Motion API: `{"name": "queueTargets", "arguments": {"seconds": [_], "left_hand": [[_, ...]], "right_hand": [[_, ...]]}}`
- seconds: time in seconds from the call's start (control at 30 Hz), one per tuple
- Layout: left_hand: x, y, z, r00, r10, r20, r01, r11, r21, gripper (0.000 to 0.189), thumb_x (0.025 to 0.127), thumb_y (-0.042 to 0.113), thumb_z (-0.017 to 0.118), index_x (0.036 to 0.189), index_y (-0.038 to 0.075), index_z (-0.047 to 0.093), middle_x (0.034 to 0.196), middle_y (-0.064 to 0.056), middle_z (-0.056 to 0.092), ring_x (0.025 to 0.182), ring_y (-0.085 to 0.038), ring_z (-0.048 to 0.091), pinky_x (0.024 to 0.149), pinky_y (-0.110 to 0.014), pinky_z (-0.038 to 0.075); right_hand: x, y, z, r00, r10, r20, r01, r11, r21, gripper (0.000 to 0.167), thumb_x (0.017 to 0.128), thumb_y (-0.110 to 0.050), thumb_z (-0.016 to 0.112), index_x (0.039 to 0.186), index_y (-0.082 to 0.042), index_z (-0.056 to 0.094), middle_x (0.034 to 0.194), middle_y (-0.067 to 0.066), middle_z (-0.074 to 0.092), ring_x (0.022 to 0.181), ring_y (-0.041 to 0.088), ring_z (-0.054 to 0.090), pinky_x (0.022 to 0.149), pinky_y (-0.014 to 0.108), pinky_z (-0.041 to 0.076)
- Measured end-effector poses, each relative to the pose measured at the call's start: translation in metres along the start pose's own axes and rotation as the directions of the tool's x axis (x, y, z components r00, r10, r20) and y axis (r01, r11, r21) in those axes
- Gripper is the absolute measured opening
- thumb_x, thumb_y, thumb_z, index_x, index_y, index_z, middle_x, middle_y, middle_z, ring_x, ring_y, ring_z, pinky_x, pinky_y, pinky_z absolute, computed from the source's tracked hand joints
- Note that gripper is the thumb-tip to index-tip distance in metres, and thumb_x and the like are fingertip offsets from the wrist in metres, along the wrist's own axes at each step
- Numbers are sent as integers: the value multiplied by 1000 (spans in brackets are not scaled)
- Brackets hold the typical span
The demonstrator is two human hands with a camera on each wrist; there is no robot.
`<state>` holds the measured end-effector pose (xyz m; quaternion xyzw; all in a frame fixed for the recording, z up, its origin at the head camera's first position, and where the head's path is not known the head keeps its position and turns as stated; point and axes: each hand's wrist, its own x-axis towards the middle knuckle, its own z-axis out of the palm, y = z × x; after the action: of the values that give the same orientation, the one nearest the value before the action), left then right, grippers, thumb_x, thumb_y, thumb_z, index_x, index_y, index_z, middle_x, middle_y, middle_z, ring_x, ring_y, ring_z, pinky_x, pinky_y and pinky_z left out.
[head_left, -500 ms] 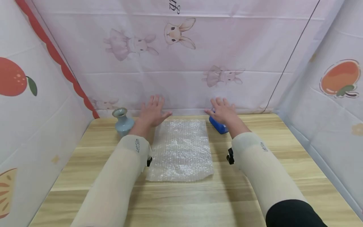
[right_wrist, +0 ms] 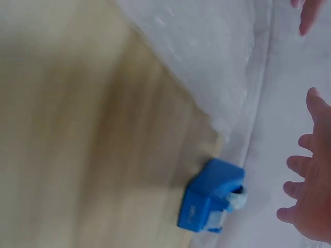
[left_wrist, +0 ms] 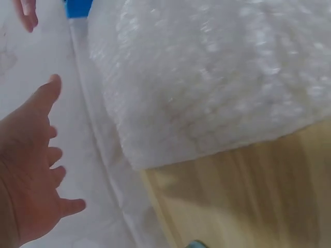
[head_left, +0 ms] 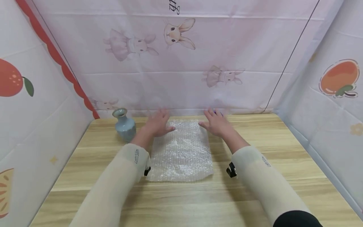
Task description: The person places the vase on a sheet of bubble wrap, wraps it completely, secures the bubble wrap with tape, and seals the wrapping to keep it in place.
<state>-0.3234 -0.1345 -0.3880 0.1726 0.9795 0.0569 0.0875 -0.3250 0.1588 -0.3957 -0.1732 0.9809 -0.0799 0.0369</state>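
Note:
A sheet of bubble wrap (head_left: 182,154) lies flat on the wooden table. My left hand (head_left: 158,123) is over its far left corner, fingers spread and thumb pointing inward. Over the far right corner is my right hand (head_left: 216,123), also spread, with nothing in its grasp. Whether either hand touches the sheet I cannot tell. Beyond the right hand stands a blue tape dispenser (right_wrist: 207,199) with a whitish roll, almost wholly hidden by that hand in the head view. A pale blue-grey vase (head_left: 125,126) stands upright left of the left hand.
The wooden table (head_left: 181,201) ends at a pink rabbit-print cloth (head_left: 181,85) hanging along its back edge. White fruit-print cloths (head_left: 326,119) rise at both sides.
Both hands have come back toward me and closer together, over the far corners of the bubble wrap. The right hand now hides the tape dispenser. Vase and sheet stay put.

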Motion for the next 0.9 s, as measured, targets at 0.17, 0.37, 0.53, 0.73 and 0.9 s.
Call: {"name": "queueTargets", "arguments": {"seconds": [0.17,0.37,0.53,0.73,0.9], "left_hand": [[-9,6,14,983,68,171,-50,993,-105,80,92,45,64,155,12,28,163,-18,12,150,-39,11,117,-59,17],[-19,12,26,956,88,281,-46,987,-153,69,88,33,72,148,15,44,155,-10,39,145,-33,32,117,-50,26],[-28,14,33,969,76,234,-66,996,-51,62,89,42,70,143,16,51,142,-14,49,133,-35,44,108,-50,38],[-42,23,40,982,9,188,-6,1000,-20,59,91,51,62,136,13,55,137,-21,47,121,-37,53,100,-51,44],[-50,25,47,985,1,175,3,1000,-25,54,89,49,66,126,10,60,122,-15,56,111,-31,58,96,-48,47]], "right_hand": [[-15,-12,14,997,-32,74,30,999,30,74,97,-54,51,155,-14,29,161,16,25,146,44,22,113,64,23],[-33,-26,23,983,-107,148,100,993,58,63,96,-46,59,146,-10,47,147,22,46,135,45,41,108,58,36],[-46,-36,27,965,-163,208,140,983,118,58,96,-43,60,142,-9,52,134,20,56,123,36,54,104,49,43],[-54,-39,28,959,-128,252,96,986,133,54,95,-40,62,141,-13,54,130,15,58,117,29,57,101,46,45],[-55,-28,33,969,-115,218,87,987,134,50,94,-33,64,138,-11,56,126,14,60,113,27,59,100,45,46]]}}
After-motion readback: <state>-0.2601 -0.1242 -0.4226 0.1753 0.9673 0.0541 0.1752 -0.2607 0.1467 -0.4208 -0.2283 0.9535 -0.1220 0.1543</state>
